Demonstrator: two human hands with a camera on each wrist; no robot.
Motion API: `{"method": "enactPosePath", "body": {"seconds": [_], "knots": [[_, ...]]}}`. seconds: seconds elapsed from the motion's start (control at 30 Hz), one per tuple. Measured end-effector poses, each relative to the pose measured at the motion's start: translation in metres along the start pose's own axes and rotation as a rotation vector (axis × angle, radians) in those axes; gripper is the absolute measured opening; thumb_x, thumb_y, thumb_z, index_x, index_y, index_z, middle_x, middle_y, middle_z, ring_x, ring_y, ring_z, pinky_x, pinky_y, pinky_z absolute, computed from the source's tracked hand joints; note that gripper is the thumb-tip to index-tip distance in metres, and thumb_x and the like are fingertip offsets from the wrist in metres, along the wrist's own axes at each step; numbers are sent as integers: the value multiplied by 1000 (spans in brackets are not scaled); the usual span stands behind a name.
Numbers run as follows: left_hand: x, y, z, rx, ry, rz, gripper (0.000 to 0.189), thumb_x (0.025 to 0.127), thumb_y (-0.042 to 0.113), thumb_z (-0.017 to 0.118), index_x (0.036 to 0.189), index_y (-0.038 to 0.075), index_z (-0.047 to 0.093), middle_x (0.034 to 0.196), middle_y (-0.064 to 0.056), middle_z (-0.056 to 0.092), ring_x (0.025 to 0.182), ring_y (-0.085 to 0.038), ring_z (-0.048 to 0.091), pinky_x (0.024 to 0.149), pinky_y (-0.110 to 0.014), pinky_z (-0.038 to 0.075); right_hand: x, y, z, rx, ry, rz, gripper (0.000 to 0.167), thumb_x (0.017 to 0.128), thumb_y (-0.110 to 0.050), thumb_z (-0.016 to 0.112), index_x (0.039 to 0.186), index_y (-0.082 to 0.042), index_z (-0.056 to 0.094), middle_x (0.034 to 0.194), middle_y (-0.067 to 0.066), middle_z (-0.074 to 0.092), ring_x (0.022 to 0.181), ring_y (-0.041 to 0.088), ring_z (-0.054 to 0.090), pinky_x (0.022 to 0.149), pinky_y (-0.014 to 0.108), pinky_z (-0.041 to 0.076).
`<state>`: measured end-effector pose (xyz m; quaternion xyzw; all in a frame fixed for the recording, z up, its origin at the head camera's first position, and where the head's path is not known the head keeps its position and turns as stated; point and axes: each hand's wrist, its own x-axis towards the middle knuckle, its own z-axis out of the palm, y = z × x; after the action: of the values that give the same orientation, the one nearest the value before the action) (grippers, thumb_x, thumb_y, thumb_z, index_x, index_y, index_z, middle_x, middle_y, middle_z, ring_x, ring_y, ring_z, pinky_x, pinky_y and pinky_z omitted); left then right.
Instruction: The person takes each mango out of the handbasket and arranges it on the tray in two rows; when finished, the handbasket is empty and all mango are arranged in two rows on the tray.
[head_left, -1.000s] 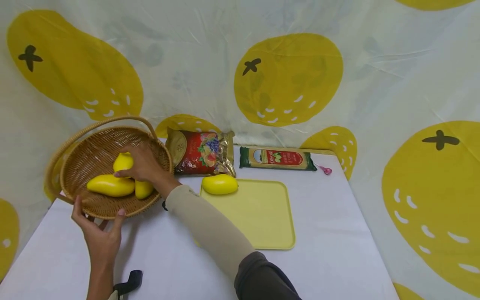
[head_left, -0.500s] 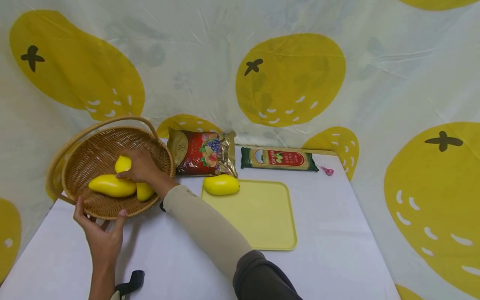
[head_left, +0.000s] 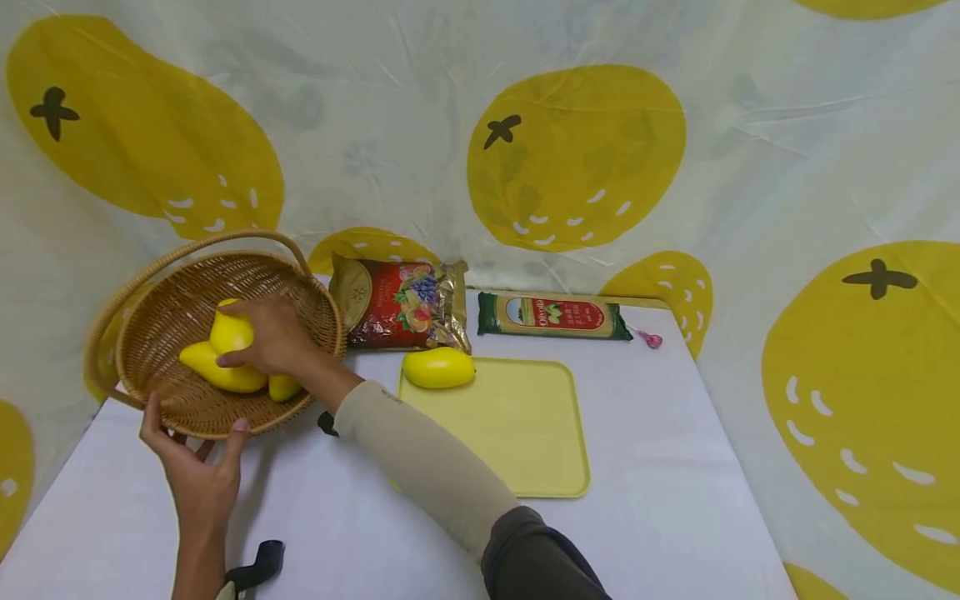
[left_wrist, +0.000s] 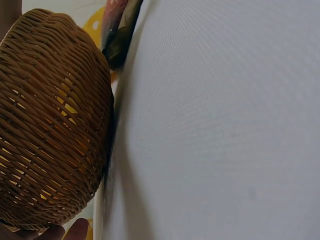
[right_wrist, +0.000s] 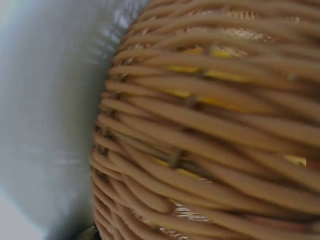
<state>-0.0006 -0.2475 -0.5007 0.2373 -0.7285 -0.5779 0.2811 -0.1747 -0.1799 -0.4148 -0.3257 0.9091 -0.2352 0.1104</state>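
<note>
In the head view a woven wicker basket (head_left: 176, 312) with a hoop handle leans toward me at the table's left. My left hand (head_left: 197, 475) grips its near rim from below, thumb on the right and fingers on the left. Inside, my right hand (head_left: 277, 337) holds a yellow mango (head_left: 231, 335) between thumb and fingers. A second mango (head_left: 225, 377) lies under it, and a third mango (head_left: 282, 388) is partly hidden by my right wrist. Both wrist views show the basket's outer weave (left_wrist: 55, 115), with yellow glimpsed through the gaps (right_wrist: 225, 102).
Another mango (head_left: 438, 368) lies on the upper left corner of a pale yellow tray (head_left: 517, 425). Behind are a red and gold candy bag (head_left: 397, 304), a green-ended Olivoila packet (head_left: 553, 317) and a small pink lollipop (head_left: 651, 339). A fruit-print cloth (head_left: 390, 150) hangs behind the table.
My right hand has shifted the held mango slightly left and down, over the lying mango, whose left end now points up more. My left hand keeps its grip on the basket.
</note>
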Motion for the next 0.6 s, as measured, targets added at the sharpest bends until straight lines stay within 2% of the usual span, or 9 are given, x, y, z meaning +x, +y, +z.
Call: {"method": "enactPosePath", "body": {"seconds": [0.2,0.37,0.6], "knots": [[-1,0,0,-2,-3,5,107,91,5,78,168,34,9,175,2,16,155,-26,30,127,-61,31,-15,-4,-8,-6,26,-58,77,88,-59,80,157,-43,50,161,-19,49,148,2,38,121,23,31],[0,1,0,7,5,5,107,90,6,80,168,34,11,174,3,17,153,-26,33,126,-58,35,-31,-1,-15,40,47,-102,77,89,-57,82,157,-40,51,162,-12,47,150,4,36,120,22,31],[1,0,-1,12,4,13,108,90,6,80,167,34,11,174,1,19,153,-26,33,127,-56,35,-55,7,-28,92,104,-133,77,88,-53,84,157,-39,52,163,-12,48,152,4,35,120,22,31]]}}
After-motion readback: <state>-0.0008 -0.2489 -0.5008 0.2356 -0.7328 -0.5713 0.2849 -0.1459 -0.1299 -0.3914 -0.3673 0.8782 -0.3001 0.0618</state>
